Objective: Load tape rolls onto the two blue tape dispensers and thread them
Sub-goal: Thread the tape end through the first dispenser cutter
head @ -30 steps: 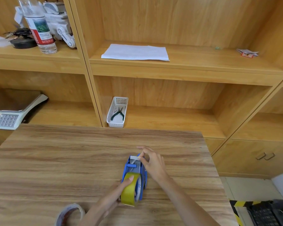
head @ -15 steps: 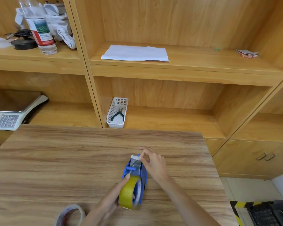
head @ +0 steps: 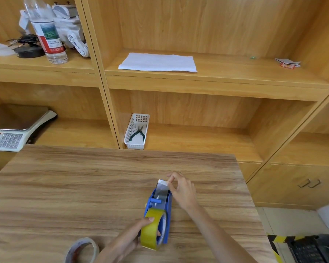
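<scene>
One blue tape dispenser (head: 167,209) lies on the wooden table (head: 74,186) near its front right. A yellowish tape roll (head: 152,229) sits in it at the near end. My left hand (head: 127,242) grips that roll, thumb on its top. My right hand (head: 181,190) pinches the free tape end (head: 162,187), which runs up over the dispenser's far end. A second, clear tape roll (head: 83,250) lies flat on the table at the bottom edge, left of my left arm. A second dispenser is not in view.
Wooden shelves stand behind the table. A white basket (head: 136,130) with pliers sits on the low shelf just past the table's far edge. A scale (head: 13,133) is at left, a water bottle (head: 47,33) and white paper (head: 158,62) higher up. The table's right edge drops to the floor.
My right hand has pulled the tape end a little farther past the dispenser's far end. My left hand has kept its grip on the yellow roll, which sits slightly nearer to me.
</scene>
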Demonstrator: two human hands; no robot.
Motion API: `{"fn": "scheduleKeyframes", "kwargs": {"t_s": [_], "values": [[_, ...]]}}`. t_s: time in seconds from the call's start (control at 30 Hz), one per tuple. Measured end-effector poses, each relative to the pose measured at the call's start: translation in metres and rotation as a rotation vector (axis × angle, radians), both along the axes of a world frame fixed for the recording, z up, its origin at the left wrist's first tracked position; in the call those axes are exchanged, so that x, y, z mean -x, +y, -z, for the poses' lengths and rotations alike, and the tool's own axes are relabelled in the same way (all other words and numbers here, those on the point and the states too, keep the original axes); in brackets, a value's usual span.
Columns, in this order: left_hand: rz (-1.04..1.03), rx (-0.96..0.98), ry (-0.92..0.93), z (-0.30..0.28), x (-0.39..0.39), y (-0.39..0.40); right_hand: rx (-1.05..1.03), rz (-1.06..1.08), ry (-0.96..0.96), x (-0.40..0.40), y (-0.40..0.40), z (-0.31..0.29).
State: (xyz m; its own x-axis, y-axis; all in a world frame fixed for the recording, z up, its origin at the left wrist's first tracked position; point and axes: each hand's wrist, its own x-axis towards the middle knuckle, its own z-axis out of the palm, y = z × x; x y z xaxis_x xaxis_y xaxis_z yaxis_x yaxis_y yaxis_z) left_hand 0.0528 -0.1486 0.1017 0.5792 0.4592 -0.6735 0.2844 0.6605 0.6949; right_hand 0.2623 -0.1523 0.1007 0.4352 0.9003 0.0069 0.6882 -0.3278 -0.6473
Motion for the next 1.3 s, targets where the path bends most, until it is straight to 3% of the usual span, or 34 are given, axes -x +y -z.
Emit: {"fn": "scheduleKeyframes", "kwargs": {"t_s": [0.47,0.83,0.93,1.13,1.3], "values": [[0.024,-0.143,0.046,0.002,-0.006,0.003,-0.019,0.006,0.002,-0.006,0.004,-0.006],[0.076,-0.208,-0.049,0.015,0.002,0.005,0.029,0.116,0.169,-0.016,0.007,-0.004],[0.072,-0.229,-0.059,0.014,0.004,0.006,0.049,0.129,0.288,-0.019,0.008,-0.006],[0.019,-0.28,-0.043,0.016,0.006,0.008,0.164,0.191,0.749,-0.031,0.009,-0.008],[-0.018,-0.273,-0.037,0.015,0.005,0.012,0.338,0.167,0.946,-0.032,0.01,-0.006]]}}
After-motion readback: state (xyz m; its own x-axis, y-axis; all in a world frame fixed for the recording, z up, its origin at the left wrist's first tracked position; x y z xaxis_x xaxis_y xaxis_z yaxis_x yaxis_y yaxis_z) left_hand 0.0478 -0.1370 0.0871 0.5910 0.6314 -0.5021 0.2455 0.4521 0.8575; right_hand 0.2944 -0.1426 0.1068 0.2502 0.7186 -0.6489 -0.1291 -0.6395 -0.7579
